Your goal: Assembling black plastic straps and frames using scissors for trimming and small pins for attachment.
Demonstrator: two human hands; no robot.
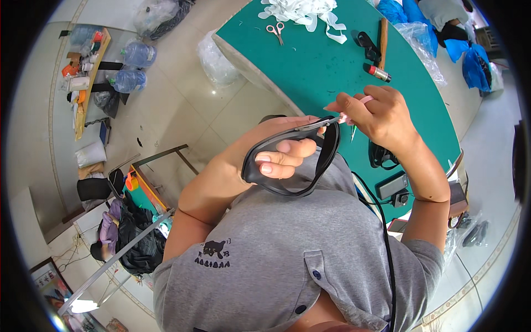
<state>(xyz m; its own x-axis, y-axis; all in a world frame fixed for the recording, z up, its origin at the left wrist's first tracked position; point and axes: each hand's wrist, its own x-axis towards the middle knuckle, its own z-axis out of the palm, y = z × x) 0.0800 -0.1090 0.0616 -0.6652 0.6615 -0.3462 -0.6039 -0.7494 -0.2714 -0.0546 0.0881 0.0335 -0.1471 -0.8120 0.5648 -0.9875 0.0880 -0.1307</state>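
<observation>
My left hand (pixel 249 139) holds a black, smooth-looking loop-shaped piece (pixel 327 155) in front of my chest. Its fingers pass through the loop's opening and curl against the inner side. My right hand (pixel 384 116) is closed around a pair of small scissors (pixel 331 120) with pink handles. Their blades lie along the upper rim of the black piece, close to my left fingertips. Whether the blades are apart or together I cannot tell. The exact kind of the black piece does not show.
On the green table (pixel 310 66) lie white strips (pixel 301 11), a second pair of pink-handled scissors (pixel 275 32), a wooden-handled tool (pixel 383 41) and a red-and-black cylinder (pixel 377 72). A dark rectangular device (pixel 391 185) lies near my right elbow, and a black cable (pixel 387 249) hangs down my front.
</observation>
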